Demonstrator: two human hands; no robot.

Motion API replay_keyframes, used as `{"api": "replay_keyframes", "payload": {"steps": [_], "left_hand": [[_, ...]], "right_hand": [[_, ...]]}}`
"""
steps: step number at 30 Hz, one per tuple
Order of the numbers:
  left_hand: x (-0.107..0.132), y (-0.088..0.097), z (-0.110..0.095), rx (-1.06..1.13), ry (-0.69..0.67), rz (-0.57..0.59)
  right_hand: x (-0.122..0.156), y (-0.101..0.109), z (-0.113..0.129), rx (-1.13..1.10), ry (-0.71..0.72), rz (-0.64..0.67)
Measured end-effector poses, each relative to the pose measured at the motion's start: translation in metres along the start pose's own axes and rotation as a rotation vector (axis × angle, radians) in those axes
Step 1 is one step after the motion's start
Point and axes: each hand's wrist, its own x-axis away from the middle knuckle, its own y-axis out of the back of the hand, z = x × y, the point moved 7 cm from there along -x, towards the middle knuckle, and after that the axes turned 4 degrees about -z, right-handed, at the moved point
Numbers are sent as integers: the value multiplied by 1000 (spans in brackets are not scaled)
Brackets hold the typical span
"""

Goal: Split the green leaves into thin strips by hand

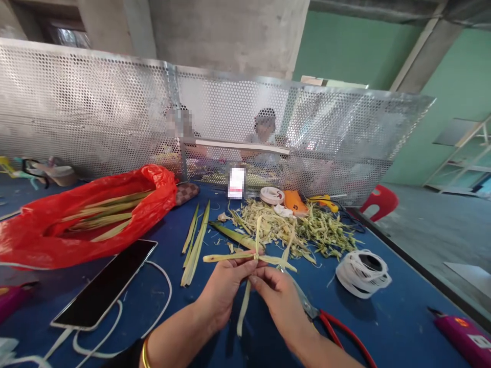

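Observation:
Pale green leaf strips (226, 257), crossed and knotted at the middle, are held above the blue table. My left hand (232, 278) pinches them just left of the knot, its fingers closed. From the other side my right hand (274, 286) closes its fingertips on the strips close under the knot. One strip end hangs down between my hands, while others stick out up, left and right. Beneath and beside my right hand lie scissors (328, 319) with red handles, their blades partly covered. Whole leaf pieces (197, 250) rest to the left of my hands.
A red plastic bag (153, 189) of long leaves and a tablet (107, 286) with a white cable lie left. Beyond my hands are leaf shreds (264, 225) and green trimmings (326, 230). A white roll (362, 273) stands right. Two people sit behind the perforated metal screen (115, 107).

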Motion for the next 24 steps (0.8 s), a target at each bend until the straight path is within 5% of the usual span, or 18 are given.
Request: {"api": "replay_keyframes", "payload": {"steps": [14, 20, 24], "left_hand": [[0, 9, -4, -59, -50, -62], [-1, 12, -11, -61, -55, -57], [0, 7, -9, -106, -11, -5]], "right_hand": [[12, 0, 27, 480, 336, -2], [28, 24, 63, 895, 827, -301], [15, 35, 63, 909, 775, -332]]}}
